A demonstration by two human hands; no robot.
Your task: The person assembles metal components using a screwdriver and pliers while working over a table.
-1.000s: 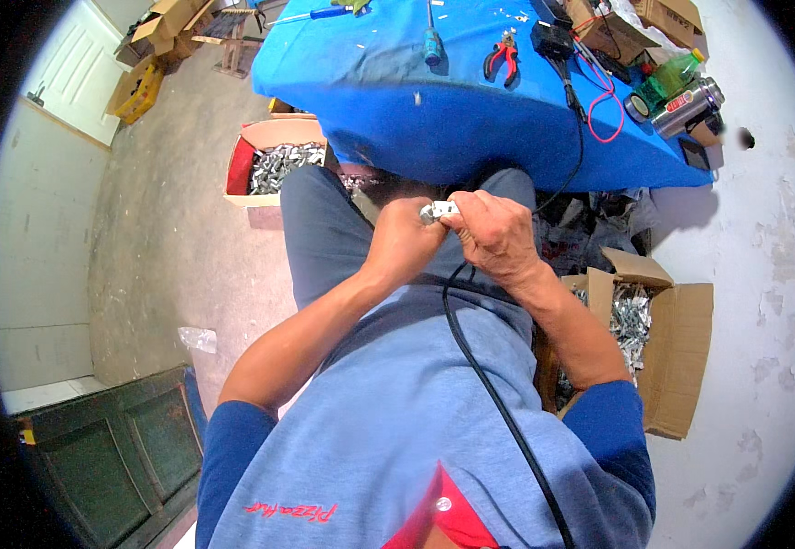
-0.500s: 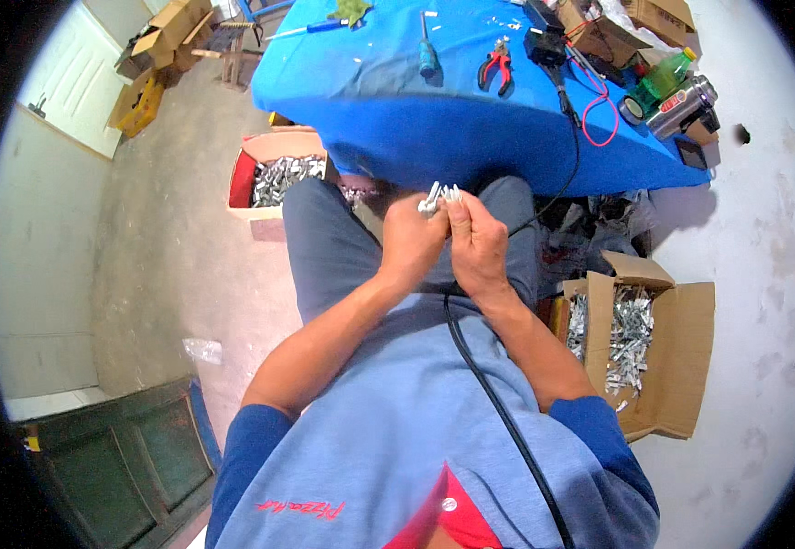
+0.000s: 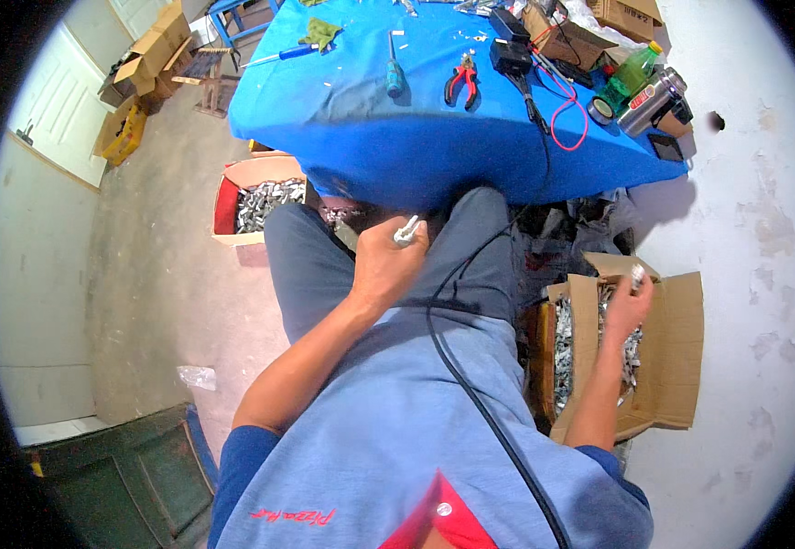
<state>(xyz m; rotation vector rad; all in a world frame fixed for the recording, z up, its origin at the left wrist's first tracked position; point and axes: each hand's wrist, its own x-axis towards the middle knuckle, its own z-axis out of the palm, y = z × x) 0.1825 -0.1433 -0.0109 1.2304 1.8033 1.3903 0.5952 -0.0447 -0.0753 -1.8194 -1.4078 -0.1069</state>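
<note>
Above my lap, my left hand [image 3: 390, 267] is closed around several small white pieces [image 3: 406, 231], whose ends poke out past the thumb. Their exact kind is too small to make out. Off to the right, my right hand [image 3: 628, 309] is over an open cardboard box [image 3: 676, 352], with its fingers pinched on small whitish pieces [image 3: 636, 274]. That box holds a heap of small silvery-white parts [image 3: 632, 357], partly hidden by my hand and forearm.
At left on the floor stands a box [image 3: 240, 239] of small metal parts. The blue-covered table [image 3: 351, 137] ahead carries red-handled pliers [image 3: 461, 82], screwdrivers [image 3: 394, 78], a black adapter [image 3: 511, 58], a green bottle [image 3: 631, 78] and a steel flask [image 3: 654, 102]. A black cable [image 3: 484, 389] crosses my body.
My right hand has left my left hand and swung right to the cardboard box, carrying small whitish pieces. My left hand stays over my lap with its pieces. The view has shifted slightly.
</note>
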